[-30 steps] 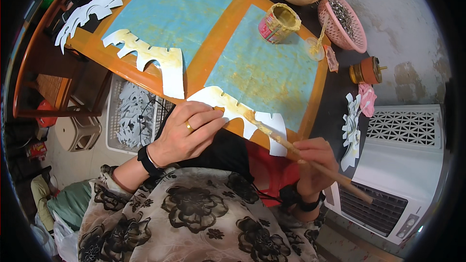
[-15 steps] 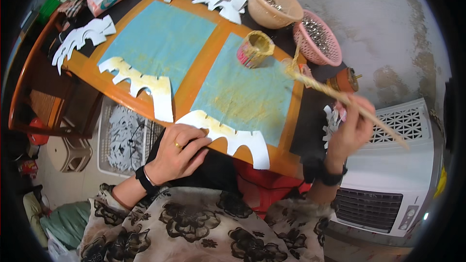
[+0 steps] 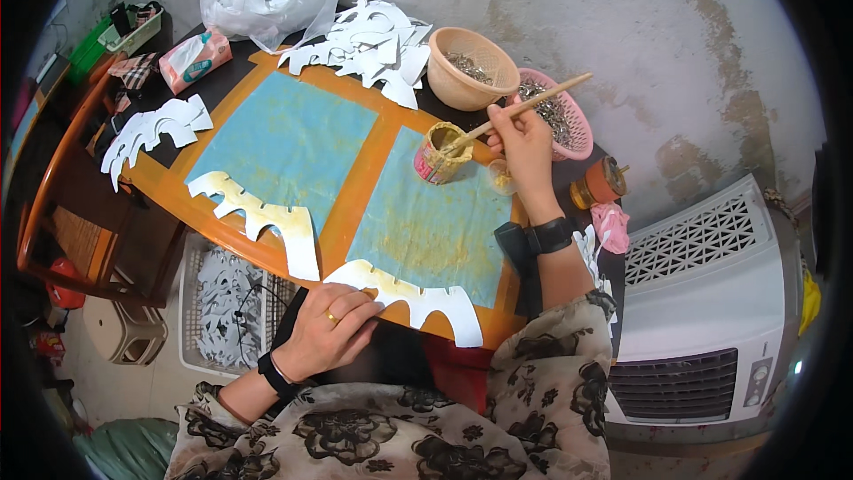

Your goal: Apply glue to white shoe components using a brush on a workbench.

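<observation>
My left hand (image 3: 329, 331) is at the table's front edge, its fingers curled on the left end of a white scalloped cut-out piece (image 3: 435, 298). Yellowish glue marks part of that piece's upper edge. My right hand (image 3: 524, 147) grips a long wooden-handled brush (image 3: 558, 90). The brush slants down into a glue-smeared can (image 3: 430, 166), so its tip is hidden inside. Left of the held piece lies another scalloped piece (image 3: 300, 244), with yellow along its upper part. Both lie partly over the blue panels (image 3: 289, 129) of the orange-brown wooden board (image 3: 346, 204).
Stacked white cut-outs (image 3: 369, 49) lie at the back, more (image 3: 160, 133) at the left. A peach bowl (image 3: 453, 93) and pink basket (image 3: 577, 138) hold metal bits. A brown-orange jar (image 3: 600, 185), pink cloth (image 3: 609, 227) and white air cooler (image 3: 684, 320) are at right.
My right hand has swung up and left with the brush, bringing its lower end into the can. The whole view has shifted; my left hand stays on the same white piece.
</observation>
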### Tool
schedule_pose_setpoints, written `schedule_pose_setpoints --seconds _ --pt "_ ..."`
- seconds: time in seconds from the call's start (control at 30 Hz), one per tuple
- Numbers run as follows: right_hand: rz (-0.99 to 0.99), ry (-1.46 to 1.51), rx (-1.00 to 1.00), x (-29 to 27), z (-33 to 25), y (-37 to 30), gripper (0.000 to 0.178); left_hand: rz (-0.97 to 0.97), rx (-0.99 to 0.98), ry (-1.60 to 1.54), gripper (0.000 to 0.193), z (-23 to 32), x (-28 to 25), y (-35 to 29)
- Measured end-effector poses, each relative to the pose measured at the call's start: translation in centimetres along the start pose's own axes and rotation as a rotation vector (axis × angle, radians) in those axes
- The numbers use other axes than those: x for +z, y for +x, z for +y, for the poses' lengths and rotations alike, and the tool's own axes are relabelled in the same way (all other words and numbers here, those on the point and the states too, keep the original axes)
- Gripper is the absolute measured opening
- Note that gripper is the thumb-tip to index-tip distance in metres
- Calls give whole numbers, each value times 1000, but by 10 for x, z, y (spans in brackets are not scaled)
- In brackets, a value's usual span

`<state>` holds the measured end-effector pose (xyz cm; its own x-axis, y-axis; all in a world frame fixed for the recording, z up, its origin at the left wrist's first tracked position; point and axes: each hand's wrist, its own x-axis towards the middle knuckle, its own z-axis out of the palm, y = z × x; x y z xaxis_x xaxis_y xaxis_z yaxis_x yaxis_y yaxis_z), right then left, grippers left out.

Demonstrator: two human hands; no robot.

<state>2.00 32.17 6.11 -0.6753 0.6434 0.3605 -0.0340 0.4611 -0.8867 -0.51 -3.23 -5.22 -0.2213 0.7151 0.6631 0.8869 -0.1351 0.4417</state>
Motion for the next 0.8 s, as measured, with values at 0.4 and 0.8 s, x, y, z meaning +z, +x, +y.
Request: schedule_pose_setpoints --seconds 0.4,0.8 --pt "227 323 103 -35 -6 -15 25 1 -4 -6 44 -2 1 -2" --pt "211 625 285 -45 -2 -52 20 -12 -11 0 44 -2 0 0"
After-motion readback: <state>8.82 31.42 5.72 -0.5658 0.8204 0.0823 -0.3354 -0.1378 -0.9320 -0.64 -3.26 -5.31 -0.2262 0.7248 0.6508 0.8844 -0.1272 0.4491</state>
